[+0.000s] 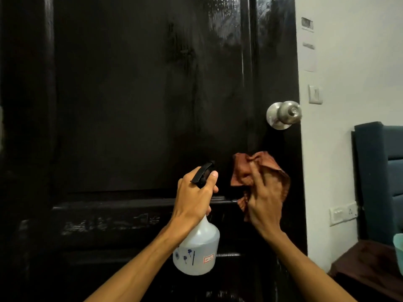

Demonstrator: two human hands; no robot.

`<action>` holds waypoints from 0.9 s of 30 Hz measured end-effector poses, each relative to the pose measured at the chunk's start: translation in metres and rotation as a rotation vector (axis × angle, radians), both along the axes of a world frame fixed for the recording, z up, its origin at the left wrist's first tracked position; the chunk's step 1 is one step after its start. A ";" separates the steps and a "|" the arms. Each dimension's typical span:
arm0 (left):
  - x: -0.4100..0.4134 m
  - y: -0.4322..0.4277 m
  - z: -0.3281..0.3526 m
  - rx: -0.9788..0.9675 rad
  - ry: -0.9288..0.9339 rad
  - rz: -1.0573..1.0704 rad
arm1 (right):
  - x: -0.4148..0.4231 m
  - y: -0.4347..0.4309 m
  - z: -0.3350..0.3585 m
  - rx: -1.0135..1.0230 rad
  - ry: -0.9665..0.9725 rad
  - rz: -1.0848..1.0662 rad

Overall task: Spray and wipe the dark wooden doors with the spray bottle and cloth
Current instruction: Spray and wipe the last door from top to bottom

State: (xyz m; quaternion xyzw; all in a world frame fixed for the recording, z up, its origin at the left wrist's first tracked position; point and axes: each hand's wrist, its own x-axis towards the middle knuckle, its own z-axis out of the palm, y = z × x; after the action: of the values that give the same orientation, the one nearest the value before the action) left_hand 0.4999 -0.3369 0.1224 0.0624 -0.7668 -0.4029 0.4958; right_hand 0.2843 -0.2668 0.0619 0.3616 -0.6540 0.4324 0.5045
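Our right hand point(265, 199) clutches rust-brown cloth point(244, 171) against dark wooden door point(130, 94); our left hand point(194, 197) grips upright translucent spray bottle point(197, 251) just leftward.

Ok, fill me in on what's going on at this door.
A person is cleaning the dark wooden door. The left hand grips the spray bottle around its neck, below the black trigger head, with the nozzle aimed at the door. The right hand holds a bunched brown cloth up at the door, below the metal knob. A smeary sheen shows near the door's top right.
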 end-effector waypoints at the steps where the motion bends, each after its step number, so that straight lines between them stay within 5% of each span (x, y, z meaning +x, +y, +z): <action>1: 0.007 -0.007 -0.005 0.010 -0.003 0.020 | 0.006 -0.008 0.001 -0.123 -0.112 0.009; 3: 0.019 -0.020 -0.015 0.028 -0.004 0.054 | 0.029 -0.030 -0.008 -0.207 -0.180 0.000; 8: 0.049 -0.051 -0.038 0.056 -0.016 0.114 | 0.076 -0.073 -0.060 0.222 0.133 -0.003; 14: 0.078 -0.084 -0.058 0.084 -0.036 0.182 | 0.086 -0.080 -0.047 -0.255 -0.166 -0.041; 18: 0.089 -0.095 -0.071 0.094 -0.039 0.222 | 0.127 -0.122 -0.066 0.258 0.158 0.043; 20: 0.094 -0.099 -0.079 0.116 -0.032 0.227 | 0.127 -0.128 -0.061 0.274 0.222 0.058; 24: 0.108 -0.116 -0.091 0.166 -0.033 0.244 | 0.110 -0.104 -0.058 -0.112 -0.113 -0.020; 27: 0.116 -0.131 -0.096 0.155 -0.040 0.282 | 0.131 -0.118 -0.057 -0.093 -0.206 0.005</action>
State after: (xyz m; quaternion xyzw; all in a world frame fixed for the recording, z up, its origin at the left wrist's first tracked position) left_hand 0.6160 -0.4678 0.0267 0.2156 -0.7269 -0.3859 0.5256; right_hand 0.4152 -0.3849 0.0045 0.2930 -0.6809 0.4983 0.4497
